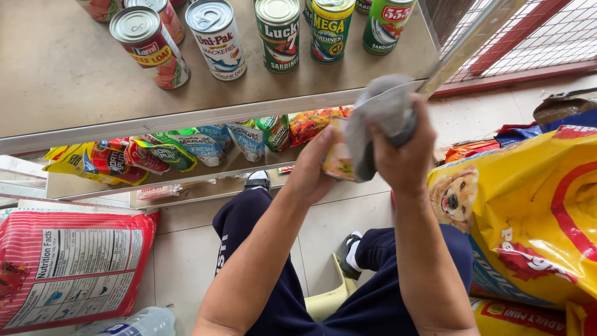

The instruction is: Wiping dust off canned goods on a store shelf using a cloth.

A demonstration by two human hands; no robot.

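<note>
Closest in, the person sits low on a pale stool [326, 298], knees apart in dark trousers, with a clear plastic bottle [140, 322] lying on the tiled floor by the left leg. To that side leans a red and white striped sack [74, 264]; on the other side a large yellow pet-food bag [528, 218] with a dog pictured on it stands just beside the right arm. Above the knees both arms reach up to the shelf edge. The right hand [404, 152] is closed in a fist around a bunched grey cloth [376, 118], pressing it against the metal rim of the upper shelf [186, 115]. The left hand [311, 168] grips a small printed sachet [339, 158] between thumb and fingers, just beneath the cloth and touching it. Behind the hands, the lower shelf holds a row of overlapping snack and seasoning packets [168, 152]. Farther up, sealed tins [217, 37] of fish and meat loaf stand upright on the upper shelf, well apart from the cloth.
</note>
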